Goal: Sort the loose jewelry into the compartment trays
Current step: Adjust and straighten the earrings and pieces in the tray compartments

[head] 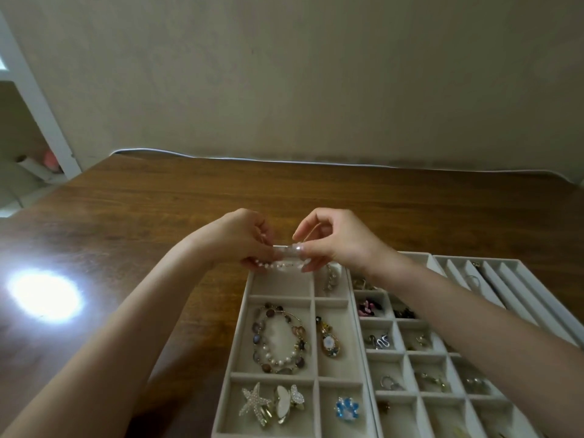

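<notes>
Your left hand (240, 241) and right hand (335, 241) pinch the strand (278, 265) by its ends, fingers clamped on it. It hangs stretched just above the far-left compartment of the tray (281, 286), likely so it goes in untangled.

My left grip (249, 241) and right grip (328, 245) hide both ends of the white pearl strand (278, 264). My right forearm (458, 298) covers part of the beige many-celled tray (385, 351), whose small pieces blur; the bottom edge cuts it off.

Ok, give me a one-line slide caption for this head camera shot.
Left hand and right hand hold a pearl strand above a beige compartment tray.
</notes>
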A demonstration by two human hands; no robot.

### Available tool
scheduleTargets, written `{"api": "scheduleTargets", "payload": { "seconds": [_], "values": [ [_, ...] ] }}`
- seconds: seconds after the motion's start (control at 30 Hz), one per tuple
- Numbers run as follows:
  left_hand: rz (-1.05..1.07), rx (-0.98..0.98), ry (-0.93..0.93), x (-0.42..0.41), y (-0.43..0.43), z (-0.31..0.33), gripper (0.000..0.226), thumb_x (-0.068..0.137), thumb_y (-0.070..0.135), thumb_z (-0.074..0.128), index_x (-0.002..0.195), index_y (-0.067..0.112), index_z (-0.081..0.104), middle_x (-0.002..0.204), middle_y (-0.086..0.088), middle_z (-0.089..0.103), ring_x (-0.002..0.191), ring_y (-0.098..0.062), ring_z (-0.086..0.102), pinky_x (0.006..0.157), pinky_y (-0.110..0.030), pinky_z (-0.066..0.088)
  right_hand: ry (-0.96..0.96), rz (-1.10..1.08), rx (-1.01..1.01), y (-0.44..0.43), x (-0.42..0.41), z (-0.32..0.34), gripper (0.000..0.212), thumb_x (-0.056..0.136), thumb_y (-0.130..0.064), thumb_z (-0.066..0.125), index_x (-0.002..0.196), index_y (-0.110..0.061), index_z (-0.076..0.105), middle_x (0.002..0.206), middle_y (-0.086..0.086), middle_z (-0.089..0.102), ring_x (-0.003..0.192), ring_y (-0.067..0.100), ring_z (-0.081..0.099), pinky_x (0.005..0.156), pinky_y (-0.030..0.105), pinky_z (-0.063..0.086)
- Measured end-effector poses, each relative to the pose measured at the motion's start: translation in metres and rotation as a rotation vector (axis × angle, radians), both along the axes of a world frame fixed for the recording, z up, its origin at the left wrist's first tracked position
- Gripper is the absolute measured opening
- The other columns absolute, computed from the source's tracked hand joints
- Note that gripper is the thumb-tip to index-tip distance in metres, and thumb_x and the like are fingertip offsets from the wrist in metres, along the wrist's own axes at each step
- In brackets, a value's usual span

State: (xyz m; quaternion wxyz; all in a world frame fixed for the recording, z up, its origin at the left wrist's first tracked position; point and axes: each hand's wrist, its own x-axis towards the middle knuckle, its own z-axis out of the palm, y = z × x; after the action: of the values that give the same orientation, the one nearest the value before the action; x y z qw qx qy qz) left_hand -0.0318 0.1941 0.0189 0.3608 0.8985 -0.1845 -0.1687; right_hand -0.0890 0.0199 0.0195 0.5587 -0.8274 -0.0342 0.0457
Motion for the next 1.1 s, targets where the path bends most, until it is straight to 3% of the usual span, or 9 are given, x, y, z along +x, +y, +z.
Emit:
{"api": "scheduleTargets", "payload": {
  "seconds": [0.17, 0.27, 0.37, 0.5, 0.6, 0.67, 0.8, 0.93, 1.1],
  "values": [
    [-0.107, 0.435, -0.318, -0.009, -0.009, 0.000, 0.020, 0.077, 0.029, 0.073, 0.083, 0.022, 0.056, 0.083, 0.006, 0.062, 0.080, -0.013, 0.061, 0.078, -0.034, 0.055, -0.208, 0.033, -0.616, 0.016, 0.005, -0.010, 0.013, 0.081, -0.010, 0.069, 0.083, -0.021, 0.062, 0.081, -0.006, 0.064, 0.079, 0.011, 0.062, 0.070, 0.028, 0.054],
    [-0.152, 0.493, -0.393, -0.011, -0.009, 0.000, 0.023, 0.079, 0.032, 0.070, 0.093, 0.020, 0.056, 0.092, 0.005, 0.059, 0.086, -0.015, 0.055, 0.077, -0.030, 0.050, -0.284, 0.106, -0.820, 0.018, 0.005, -0.013, 0.010, 0.085, -0.011, 0.061, 0.089, -0.020, 0.065, 0.090, -0.003, 0.064, 0.087, 0.016, 0.061, 0.073, 0.033, 0.051],
    [-0.221, 0.388, -0.477, -0.012, -0.002, 0.008, 0.010, 0.084, 0.021, 0.063, 0.092, 0.024, 0.058, 0.095, 0.011, 0.051, 0.088, -0.010, 0.049, 0.078, -0.025, 0.046, -0.420, 0.175, -0.835, 0.009, 0.007, -0.008, 0.018, 0.088, -0.009, 0.057, 0.091, -0.020, 0.071, 0.094, -0.005, 0.059, 0.089, 0.015, 0.053, 0.077, 0.033, 0.046],
    [-0.445, 0.417, -0.401, -0.016, 0.003, 0.015, 0.030, 0.088, 0.009, 0.054, 0.088, 0.038, 0.063, 0.092, 0.026, 0.046, 0.094, 0.000, 0.039, 0.088, -0.018, 0.034, -0.441, 0.379, -0.913, -0.001, 0.007, -0.002, 0.037, 0.085, 0.003, 0.050, 0.099, -0.023, 0.072, 0.090, -0.017, 0.055, 0.088, 0.007, 0.040, 0.079, 0.017, 0.032],
    [-0.491, 0.512, -0.365, -0.016, 0.002, 0.011, 0.032, 0.091, 0.012, 0.049, 0.101, 0.037, 0.065, 0.094, 0.030, 0.042, 0.098, 0.000, 0.035, 0.098, -0.023, 0.031, -0.427, 0.454, -1.017, -0.002, 0.006, -0.004, 0.048, 0.081, 0.007, 0.047, 0.110, -0.026, 0.068, 0.105, -0.013, 0.059, 0.105, 0.011, 0.043, 0.098, 0.024, 0.030],
    [-0.489, 0.538, -0.350, -0.013, 0.004, 0.011, 0.032, 0.092, 0.015, 0.047, 0.100, 0.041, 0.064, 0.094, 0.037, 0.038, 0.100, 0.002, 0.031, 0.106, -0.028, 0.026, -0.417, 0.461, -1.025, -0.003, 0.004, -0.004, 0.052, 0.080, 0.009, 0.046, 0.111, -0.028, 0.066, 0.110, -0.009, 0.059, 0.103, 0.011, 0.043, 0.098, 0.028, 0.031],
    [-0.494, 0.580, -0.336, -0.010, 0.008, 0.011, 0.031, 0.094, 0.020, 0.045, 0.097, 0.045, 0.064, 0.113, 0.031, 0.043, 0.106, 0.004, 0.027, 0.111, -0.036, 0.020, -0.381, 0.486, -1.021, -0.003, 0.002, -0.001, 0.053, 0.078, 0.010, 0.046, 0.103, -0.032, 0.067, 0.113, -0.010, 0.058, 0.102, 0.011, 0.040, 0.097, 0.032, 0.033],
    [-0.501, 0.609, -0.336, -0.011, 0.007, 0.011, 0.029, 0.095, 0.024, 0.044, 0.098, 0.045, 0.064, 0.119, 0.031, 0.043, 0.104, 0.003, 0.025, 0.111, -0.037, 0.019, -0.347, 0.496, -1.005, -0.002, 0.002, -0.001, 0.053, 0.079, 0.010, 0.046, 0.099, -0.033, 0.068, 0.116, -0.011, 0.057, 0.103, 0.006, 0.036, 0.102, 0.033, 0.029],
    [-0.476, 0.626, -0.328, -0.011, 0.008, 0.012, 0.027, 0.095, 0.026, 0.045, 0.099, 0.045, 0.064, 0.126, 0.027, 0.044, 0.124, -0.004, 0.029, 0.113, -0.042, 0.016, -0.346, 0.476, -0.969, -0.003, 0.001, -0.003, 0.055, 0.077, 0.012, 0.045, 0.096, -0.033, 0.069, 0.112, -0.012, 0.059, 0.100, 0.007, 0.039, 0.097, 0.028, 0.028]
  ]
}}
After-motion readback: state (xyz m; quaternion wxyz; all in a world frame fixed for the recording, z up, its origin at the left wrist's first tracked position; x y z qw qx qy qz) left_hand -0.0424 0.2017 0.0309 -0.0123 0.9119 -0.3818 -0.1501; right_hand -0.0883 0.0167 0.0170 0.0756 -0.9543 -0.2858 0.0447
